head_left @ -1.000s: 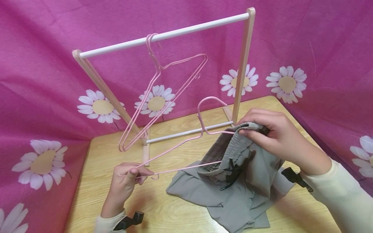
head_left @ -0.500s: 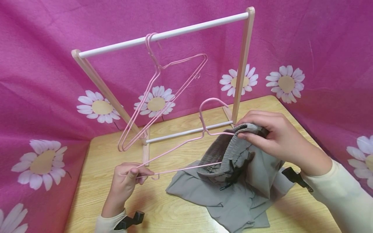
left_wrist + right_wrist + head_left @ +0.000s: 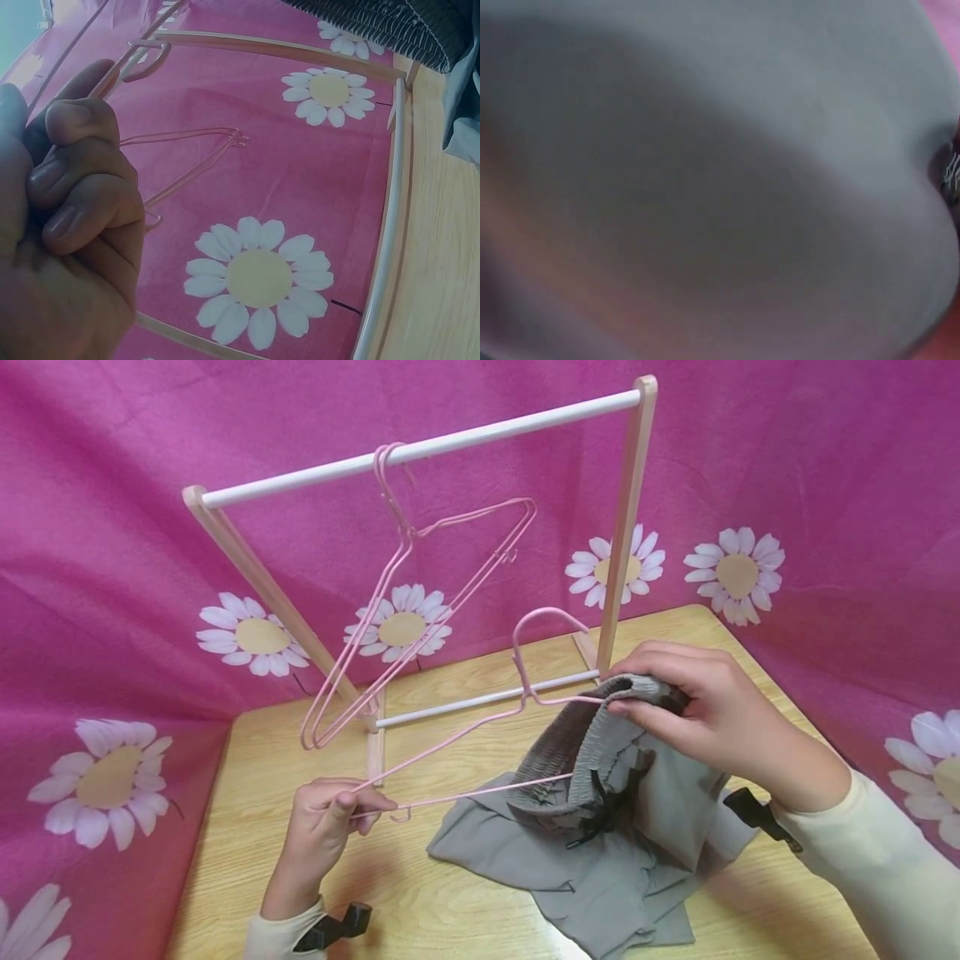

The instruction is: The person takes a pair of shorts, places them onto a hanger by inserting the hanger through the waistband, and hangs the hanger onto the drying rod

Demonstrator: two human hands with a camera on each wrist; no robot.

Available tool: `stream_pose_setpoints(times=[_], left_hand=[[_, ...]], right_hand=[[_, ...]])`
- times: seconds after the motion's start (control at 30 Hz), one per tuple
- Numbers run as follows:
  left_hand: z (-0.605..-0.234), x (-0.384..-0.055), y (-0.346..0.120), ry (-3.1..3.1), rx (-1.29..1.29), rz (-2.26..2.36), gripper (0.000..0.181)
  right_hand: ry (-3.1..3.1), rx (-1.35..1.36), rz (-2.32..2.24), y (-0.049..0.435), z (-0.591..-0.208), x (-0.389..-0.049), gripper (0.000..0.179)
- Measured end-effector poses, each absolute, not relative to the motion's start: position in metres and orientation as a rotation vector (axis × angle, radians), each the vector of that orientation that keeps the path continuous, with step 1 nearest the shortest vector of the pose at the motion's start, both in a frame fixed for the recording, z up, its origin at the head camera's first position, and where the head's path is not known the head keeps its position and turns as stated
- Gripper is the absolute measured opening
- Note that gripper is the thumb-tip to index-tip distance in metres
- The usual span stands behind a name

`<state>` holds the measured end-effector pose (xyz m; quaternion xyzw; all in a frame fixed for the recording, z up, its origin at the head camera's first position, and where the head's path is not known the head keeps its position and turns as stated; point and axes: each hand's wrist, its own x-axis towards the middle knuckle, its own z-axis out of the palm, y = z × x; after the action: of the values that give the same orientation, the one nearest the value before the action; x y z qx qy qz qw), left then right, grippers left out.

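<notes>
My left hand (image 3: 322, 822) pinches the left end of a pink wire clothes hanger (image 3: 450, 747), its fingers curled in the left wrist view. The hanger's right part runs into the open elastic waist of grey pants (image 3: 622, 860) with a black drawstring (image 3: 600, 810). With thumb and fingers my right hand (image 3: 697, 710) grips the waistband at the upper right; the hanger's right end is hidden in the cloth. The pants' legs lie crumpled on the table. Blurred grey cloth (image 3: 780, 187) fills nearly all of the right wrist view.
A small rack with a white top bar (image 3: 517, 431) and wooden posts (image 3: 628, 527) stands at the back of the wooden table (image 3: 270, 793). Pink hangers (image 3: 360, 635) hang from its bar. A magenta cloth (image 3: 487, 552) with white daisies surrounds the table.
Both hands keep their holds and stay nearly in place. The held hanger's hook and the waistband shift only very slightly.
</notes>
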<state>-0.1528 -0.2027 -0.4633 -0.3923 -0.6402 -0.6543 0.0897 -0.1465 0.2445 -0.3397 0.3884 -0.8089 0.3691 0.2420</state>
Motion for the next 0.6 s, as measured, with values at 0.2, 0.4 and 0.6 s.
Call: stream_pose_setpoints(times=[0.2,0.4,0.6], left_hand=[[-0.4638,-0.1535,-0.2028,-1.928,-1.223,-1.916,0.049],[-0.4641,-0.1537,-0.2020,-1.943,-1.233,-1.874,0.050],[-0.4636,-0.1542,-0.2003,-1.924,-1.225,-1.894,0.051]], right_hand=[[-2.190,1.092,1.005,0.2436,-0.3388,-0.1476,0.046],[-2.192,1.117,1.006,0.2428,-0.3401,-0.1482,0.044],[-2.183,1.195,1.028,0.2408,-0.3452,-0.1502,0.026]])
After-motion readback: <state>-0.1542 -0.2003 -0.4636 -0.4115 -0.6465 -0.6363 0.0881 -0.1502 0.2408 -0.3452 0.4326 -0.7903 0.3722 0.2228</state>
